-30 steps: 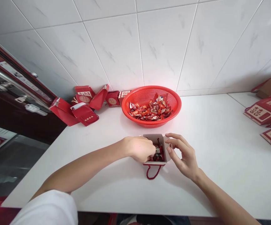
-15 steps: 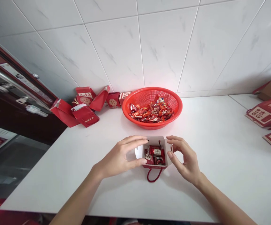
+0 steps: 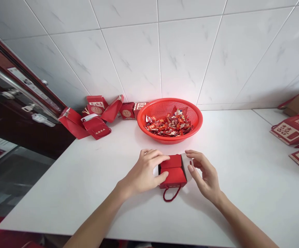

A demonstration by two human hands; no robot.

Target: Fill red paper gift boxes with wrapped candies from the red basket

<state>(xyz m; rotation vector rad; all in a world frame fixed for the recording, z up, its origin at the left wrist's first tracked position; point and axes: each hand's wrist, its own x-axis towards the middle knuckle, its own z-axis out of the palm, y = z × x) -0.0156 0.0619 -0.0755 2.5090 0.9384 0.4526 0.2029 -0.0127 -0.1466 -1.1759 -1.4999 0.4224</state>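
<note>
A small red gift box [image 3: 174, 175] stands on the white table before me, its two red top flaps folded inward over the opening. White side flaps stick out at left and right, the right flap [image 3: 187, 167] plainly seen. A dark red cord handle [image 3: 171, 196] hangs at the front onto the table. My left hand [image 3: 149, 171] rests at the box's left side, thumb on the front flap and forefinger on the back one, fingers apart. Beside the right flap, my right hand [image 3: 203, 172] is open with curved fingers, its fingertips at the flap. The flaps cover the box's contents.
Behind the box, a red plastic basket [image 3: 170, 139] holds many wrapped sweets [image 3: 170, 125]. Several red boxes [image 3: 97, 126] sit by the wall at the left; more red boxes [image 3: 292, 129] lie at the right edge. A door with keys [image 3: 43, 119] borders the table's left.
The box's front and back flaps have folded inward and now hide the sweets inside. My left hand has shifted right onto these flaps. My right hand has stayed beside the right flap.
</note>
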